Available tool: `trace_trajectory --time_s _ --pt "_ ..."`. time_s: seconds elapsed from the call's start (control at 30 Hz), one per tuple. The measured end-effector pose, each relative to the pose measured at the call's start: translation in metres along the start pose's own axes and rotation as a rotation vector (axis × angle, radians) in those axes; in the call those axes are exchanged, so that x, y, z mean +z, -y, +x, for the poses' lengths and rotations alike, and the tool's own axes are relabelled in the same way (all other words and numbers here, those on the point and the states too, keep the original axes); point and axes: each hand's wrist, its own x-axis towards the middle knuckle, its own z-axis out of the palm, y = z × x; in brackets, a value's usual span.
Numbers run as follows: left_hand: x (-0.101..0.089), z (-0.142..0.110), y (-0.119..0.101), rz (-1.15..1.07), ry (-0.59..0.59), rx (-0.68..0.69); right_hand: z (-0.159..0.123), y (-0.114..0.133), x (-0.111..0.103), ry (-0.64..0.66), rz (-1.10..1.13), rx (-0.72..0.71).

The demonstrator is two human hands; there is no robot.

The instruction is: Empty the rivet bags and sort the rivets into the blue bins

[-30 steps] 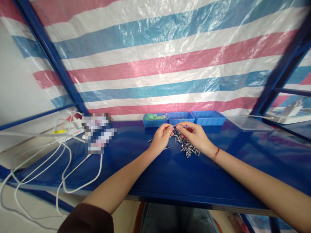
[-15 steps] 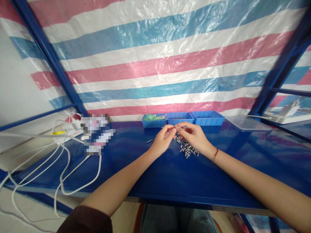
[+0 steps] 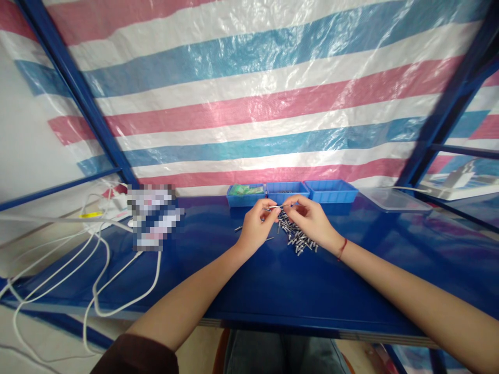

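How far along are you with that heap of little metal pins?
Done: a few pins lie apart at the left. In hand: the left hand and right hand pinch one thin pin between them. Left: the pile of pins on the blue table.

The pile of small pins on the table looks like bright bare metal with a shine, as does the thin pin pinched between the left hand and the right hand. The table has a smooth, glossy blue painted top that mirrors the light, and the three bins at its back edge look like matt blue plastic. The striped sheet behind is woven plastic, crinkled and shiny, and the white cables at the left look like smooth plastic.
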Motion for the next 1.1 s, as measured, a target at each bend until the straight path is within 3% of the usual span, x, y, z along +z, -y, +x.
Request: trace_trajectory --time_s 0.1,0.17,0.23,0.4,0.5,0.6,0.73,0.9,1.1 --pt "-0.003 0.0 -0.002 0.074 -0.001 0.039 0.004 -0.005 -0.002 0.058 0.027 0.041" --pt "-0.004 0.001 -0.002 0.142 0.024 0.062 0.009 -0.013 -0.007 0.03 0.07 0.099" --pt "-0.005 0.0 -0.002 0.227 0.081 0.103 0.018 -0.026 -0.017 -0.112 0.083 0.163" --pt "-0.005 -0.003 -0.003 0.46 0.303 0.316 0.042 -0.071 -0.061 -0.631 -0.042 0.312" --pt "-0.003 -0.005 -0.003 0.583 0.413 0.442 0.051 -0.088 -0.087 -0.755 -0.1 0.444" --pt "-0.001 -0.007 -0.001 0.641 0.501 0.471 0.054 -0.092 -0.102 -0.727 -0.097 0.544" --pt "-0.003 -0.008 0.0 0.723 0.569 0.425 0.051 -0.085 -0.105 -0.703 -0.082 0.577" --pt "-0.006 -0.008 -0.002 0.804 0.636 0.361 0.047 -0.076 -0.094 -0.655 -0.05 0.519" --pt "-0.006 -0.008 -0.005 0.842 0.633 0.345 0.041 -0.07 -0.074 -0.474 -0.1 0.397"
